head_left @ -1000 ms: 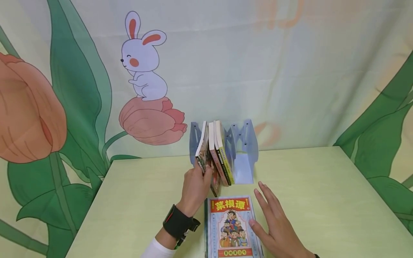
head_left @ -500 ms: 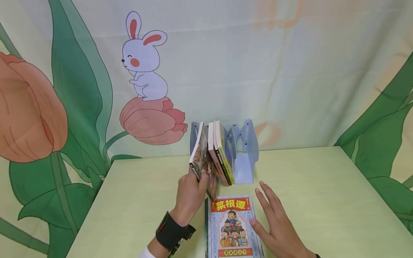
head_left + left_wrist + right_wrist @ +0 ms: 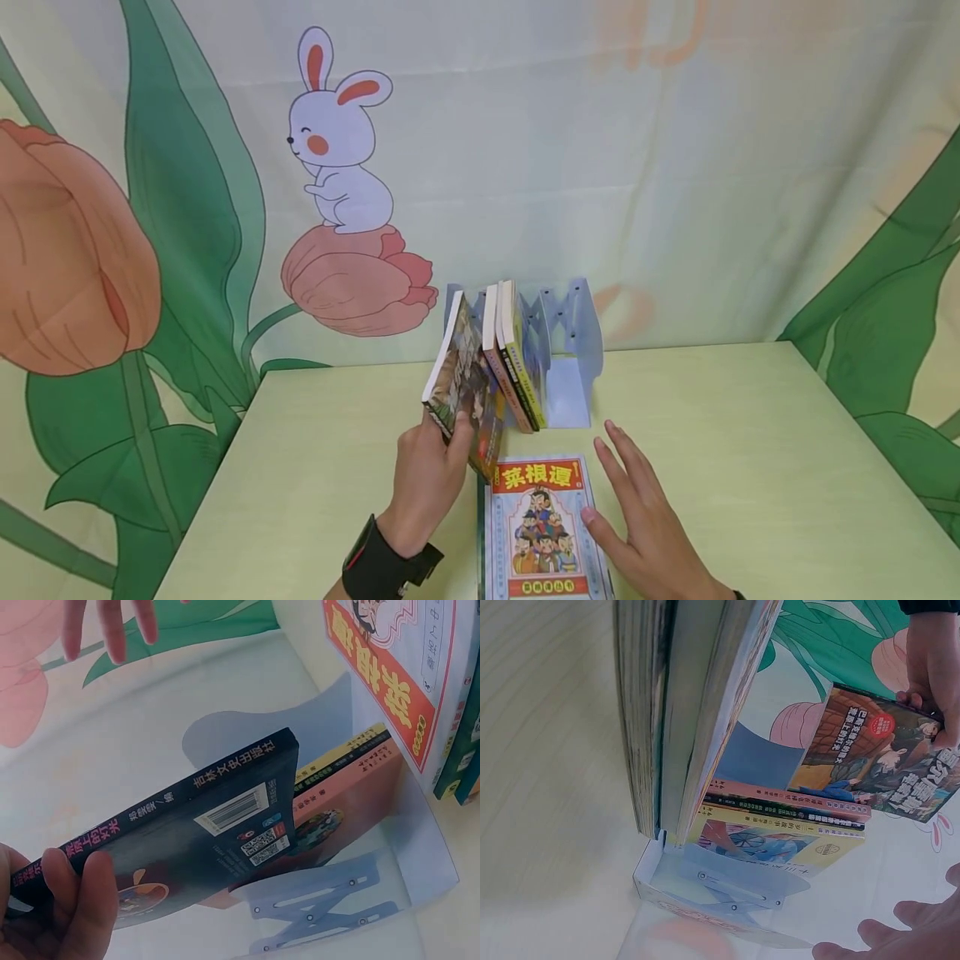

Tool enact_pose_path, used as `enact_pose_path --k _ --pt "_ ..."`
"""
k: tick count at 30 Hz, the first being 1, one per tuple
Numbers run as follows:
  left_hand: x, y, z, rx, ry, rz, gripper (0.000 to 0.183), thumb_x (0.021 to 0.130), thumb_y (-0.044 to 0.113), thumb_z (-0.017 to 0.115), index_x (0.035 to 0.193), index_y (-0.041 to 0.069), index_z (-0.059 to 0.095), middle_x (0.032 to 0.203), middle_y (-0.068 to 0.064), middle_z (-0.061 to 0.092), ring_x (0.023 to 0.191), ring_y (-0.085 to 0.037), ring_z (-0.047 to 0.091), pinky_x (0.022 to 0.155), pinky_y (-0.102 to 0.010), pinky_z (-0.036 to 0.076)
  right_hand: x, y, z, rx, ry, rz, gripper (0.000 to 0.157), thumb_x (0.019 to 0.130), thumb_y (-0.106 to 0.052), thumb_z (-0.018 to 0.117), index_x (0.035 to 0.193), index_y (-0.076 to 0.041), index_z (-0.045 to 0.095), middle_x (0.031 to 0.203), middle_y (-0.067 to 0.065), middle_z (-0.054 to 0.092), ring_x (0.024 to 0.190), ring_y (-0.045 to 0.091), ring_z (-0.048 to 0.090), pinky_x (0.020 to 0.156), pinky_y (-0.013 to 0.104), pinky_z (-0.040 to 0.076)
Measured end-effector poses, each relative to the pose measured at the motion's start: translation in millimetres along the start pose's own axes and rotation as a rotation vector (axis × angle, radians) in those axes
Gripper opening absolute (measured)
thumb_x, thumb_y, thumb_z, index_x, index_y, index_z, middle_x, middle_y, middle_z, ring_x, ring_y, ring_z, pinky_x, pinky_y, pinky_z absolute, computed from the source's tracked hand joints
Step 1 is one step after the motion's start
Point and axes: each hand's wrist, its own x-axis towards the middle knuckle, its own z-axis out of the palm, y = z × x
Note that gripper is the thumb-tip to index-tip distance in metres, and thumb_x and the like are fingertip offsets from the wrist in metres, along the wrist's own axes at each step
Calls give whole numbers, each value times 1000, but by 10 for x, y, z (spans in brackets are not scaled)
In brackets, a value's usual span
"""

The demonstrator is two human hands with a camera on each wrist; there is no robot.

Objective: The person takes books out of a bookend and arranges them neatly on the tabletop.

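The left hand (image 3: 423, 487) grips a dark-spined book (image 3: 463, 375) — fingers partly hidden in head view — right hand (image 3: 651, 527) spread.

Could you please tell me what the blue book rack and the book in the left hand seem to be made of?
The blue book rack looks like smooth, satin plastic, given its thin walls and slotted crossbars, though painted metal is possible. The illustrated book in the left hand seems paper, with a smooth card cover: white page edges show along one side.
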Motion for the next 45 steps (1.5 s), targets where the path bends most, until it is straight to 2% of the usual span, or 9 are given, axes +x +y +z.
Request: enact_pose_path --k 3,10,17,20,26,33,39,42,45 --pt "-29 -6 -53 6 7 19 29 99 12 52 125 -1 54 60 1 50 44 1 29 43 -18 24 4 2 -3 2 6 -2 84 86 -24 70 157 -16 26 164 6 19 151 19 19 117 20 13" --pt "-93 -37 -118 16 0 23 43 100 10 52 140 -1 46 74 -6 65 46 2 31 45 -18 23 7 -2 -17 0 -6 16 84 87 -24 70 157 -17 25 165 5 18 151 19 19 109 51 36" --pt "-146 43 -170 9 21 51 37 99 10 52 135 -1 52 76 -7 67 49 3 34 46 -18 28 40 -3 -46 19 2 11 85 86 -23 70 157 -16 24 165 6 17 151 20 19 101 64 38" --pt "-162 67 -196 -8 28 55 34 99 8 53 132 -1 54 72 -5 64 49 4 34 47 -18 28 64 2 -55 30 16 3 85 86 -23 70 157 -16 24 165 6 17 151 21 18 105 62 36" --pt "-204 74 -234 -73 18 38 37 100 8 52 136 3 50 71 -3 64 50 4 42 48 -19 36 111 11 -60 55 82 -62 83 86 -23 69 156 -11 27 164 10 22 150 23 22 118 21 15" --pt "-221 96 -247 -180 18 11 9 98 9 55 103 8 62 55 4 56 45 4 49 47 -20 42 243 -60 -136 111 63 -50 87 86 -17 69 158 -12 21 164 8 19 150 21 23 103 64 38" --pt "-260 184 -262 -361 -61 -122 12 101 11 53 106 9 64 62 -1 56 43 -3 50 44 -27 47 368 -120 -204 207 96 -79 82 89 -14 65 157 -9 20 164 11 21 151 21 23 116 49 29" --pt "-271 227 -265 -396 -79 -134 17 100 10 54 85 8 62 59 -4 55 42 -4 50 44 -29 48 438 -157 -247 237 103 -85 81 91 -12 63 158 -8 18 164 9 20 152 20 21 120 33 21" --pt "-284 263 -267 -415 -99 -143 28 100 10 53 73 8 56 57 -5 54 42 -6 51 45 -31 49 508 -198 -292 264 91 -71 82 90 -9 62 158 -9 16 165 7 18 152 20 19 119 47 24"
